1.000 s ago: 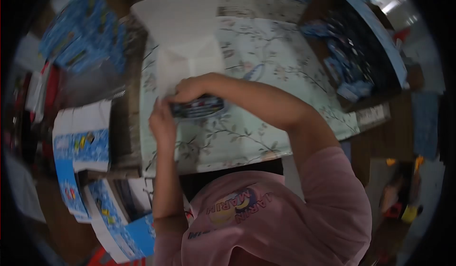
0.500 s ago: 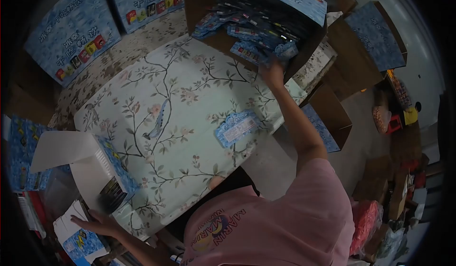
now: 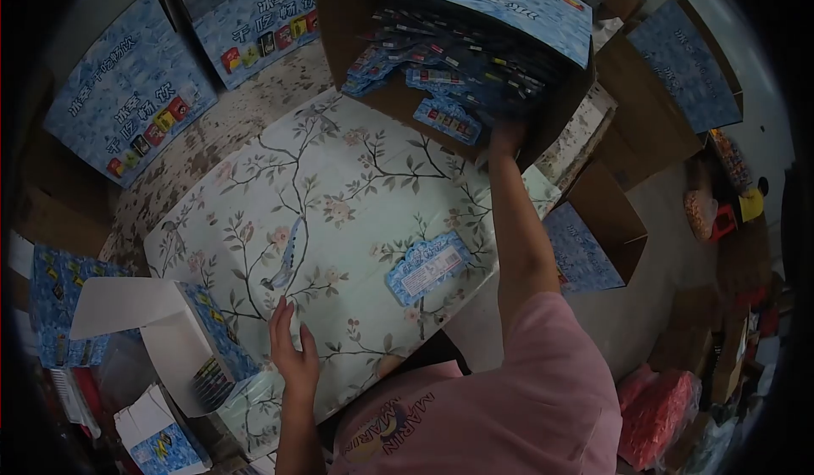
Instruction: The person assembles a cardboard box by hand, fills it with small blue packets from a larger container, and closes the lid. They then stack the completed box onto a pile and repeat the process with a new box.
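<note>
My left hand (image 3: 294, 346) hovers over or rests on the flowered tablecloth (image 3: 356, 246), fingers stretched out and holding nothing. My right hand (image 3: 507, 138) reaches into a large cardboard carton (image 3: 555, 123) lying on its side; its fingers are lost in shadow. Flat blue packets (image 3: 437, 76) are heaped in that carton, with one packet (image 3: 448, 120) near its front edge. Between my two hands, a blue card-like packet (image 3: 429, 268) with a white label lies alone on the cloth. Left of my left hand stands an open white-lined box (image 3: 176, 349) with several dark packets inside.
Blue printed cartons (image 3: 131, 93) line the far left side. Flat white-and-blue boxes (image 3: 157, 428) are stacked at the lower left. On the floor to the right are an open carton (image 3: 606, 229) and a red bag (image 3: 657, 416).
My left hand has left the stack of flat boxes and moved right, over the cloth. The right hand has shifted deeper into the carton's near right corner. The whole view has tilted slightly.
</note>
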### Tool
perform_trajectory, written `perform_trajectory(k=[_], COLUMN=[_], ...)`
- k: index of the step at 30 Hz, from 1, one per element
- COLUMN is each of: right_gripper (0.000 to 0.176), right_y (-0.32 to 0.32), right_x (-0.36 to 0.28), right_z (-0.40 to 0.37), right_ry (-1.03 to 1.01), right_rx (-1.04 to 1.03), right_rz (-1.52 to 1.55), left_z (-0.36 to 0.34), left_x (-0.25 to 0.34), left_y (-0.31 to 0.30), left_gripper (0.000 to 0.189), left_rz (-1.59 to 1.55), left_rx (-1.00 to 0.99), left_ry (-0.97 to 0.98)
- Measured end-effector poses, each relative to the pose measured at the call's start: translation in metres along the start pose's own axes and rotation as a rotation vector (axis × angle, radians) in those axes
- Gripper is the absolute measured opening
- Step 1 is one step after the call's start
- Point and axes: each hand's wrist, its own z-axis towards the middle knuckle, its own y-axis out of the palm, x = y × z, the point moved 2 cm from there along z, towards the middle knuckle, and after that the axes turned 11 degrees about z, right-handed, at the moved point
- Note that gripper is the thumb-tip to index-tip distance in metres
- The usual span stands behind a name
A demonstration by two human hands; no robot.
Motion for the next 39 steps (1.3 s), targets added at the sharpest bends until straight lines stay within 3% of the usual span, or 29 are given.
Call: perform_trajectory(k=[2, 4, 6, 8, 9, 11, 12, 14, 18, 22, 23, 24, 27, 28, 30, 31, 32, 34, 35, 36, 37, 38, 39], right_gripper=[0.031, 0.037, 0.040, 0.040, 0.040, 0.043, 0.043, 0.048, 0.050, 0.050, 0.050, 0.051, 0.059, 0.059, 0.071, 0.083, 0.083, 0.065, 0.065, 0.050, 0.037, 0.037, 0.026], right_y=[-0.010, -0.027, -0.025, -0.024, -0.018, -0.008, -0.010, -0.014, -0.018, -0.034, -0.047, -0.061, -0.107, -0.117, -0.137, -0.143, -0.145, -0.144, -0.141, -0.138, -0.135, -0.131, -0.127], right_x=[-0.022, -0.081, -0.110, -0.149, -0.148, -0.149, -0.152, -0.154, -0.142, -0.147, -0.148, -0.149, -0.120, -0.115, -0.107, -0.102, -0.099, -0.096, -0.094, -0.092, -0.094, -0.095, -0.099], right_z=[-0.042, -0.109, -0.159, -0.198, -0.210, -0.237, -0.241, -0.235, -0.230, -0.216, -0.207, -0.197, -0.187, -0.195, -0.217, -0.226, -0.230, -0.231, -0.226, -0.219, -0.214, -0.213, -0.212], right_ry=[0.175, 0.303, 0.238, 0.005, 0.048, -0.518, -0.501, -0.273, -0.175, -0.207, -0.207, -0.206, -0.158, -0.163, -0.514, -0.565, -0.566, -0.849, -0.858, -0.755, -0.648, -0.653, -0.678], right_rx=[0.003, -0.336, -0.858, -1.393, -1.418, -1.809, -1.836, -1.741, -1.733, -1.591, -1.448, -1.300, -1.326, -1.327, -1.374, -1.442, -1.448, -1.353, -1.354, -1.385, -1.407, -1.408, -1.294], right_rz=[0.343, 0.651, 0.551, 0.398, 0.403, 0.162, 0.177, 0.058, 0.240, 0.235, 0.178, 0.123, -0.042, -0.053, -0.177, -0.357, -0.349, -0.366, -0.351, -0.172, 0.001, 0.003, -0.054], left_z=[0.003, 0.011, 0.021, 0.036, 0.042, 0.050, 0.048, 0.044, 0.057, 0.071, 0.072, 0.073, 0.066, 0.064, 0.058, 0.056, 0.055, 0.049, 0.044, 0.037, 0.032, 0.028, 0.022], left_x=[-0.002, 0.000, 0.007, 0.010, 0.010, 0.010, 0.006, 0.002, 0.016, 0.026, 0.027, 0.024, 0.014, 0.005, -0.002, -0.004, -0.008, -0.022, -0.031, -0.045, -0.053, -0.059, -0.063], left_y=[0.008, 0.018, 0.024, 0.025, 0.023, 0.026, 0.029, 0.044, 0.062, 0.077, 0.079, 0.078, 0.079, 0.075, 0.070, 0.062, 0.055, 0.048, 0.046, 0.047, 0.044, 0.045, 0.047], left_gripper=[0.042, 0.046, 0.057, 0.069, 0.075, 0.080, 0.080, 0.080, 0.074, 0.045, 0.035, 0.035, 0.025, 0.025, 0.025, 0.025, 0.025, 0.025, 0.025, 0.025, 0.025, 0.025, 0.025], left_rz=[0.014, -0.107, -0.248, -0.187, -0.105, -0.122, -0.109, -0.177, -0.082, -0.161, -0.164, -0.165, -0.226, -0.201, -0.179, -0.165, -0.144, -0.140, -0.151, -0.142, -0.327, -0.517, -0.516], left_rx=[-0.061, -0.090, -0.080, -0.006, 0.028, -0.047, -0.057, -0.350, -0.139, -0.371, -0.446, -0.426, -0.354, -0.315, -0.284, -0.284, -0.276, -0.242, -0.213, -0.205, -0.217, -0.227, -0.224], left_ry=[0.014, -0.060, -0.126, -0.070, -0.015, -0.009, -0.037, 0.023, 0.197, 0.188, 0.180, 0.180, 0.109, 0.079, 0.040, -0.081, -0.201, -0.290, -0.377, -0.381, -0.448, -0.510, -0.507])
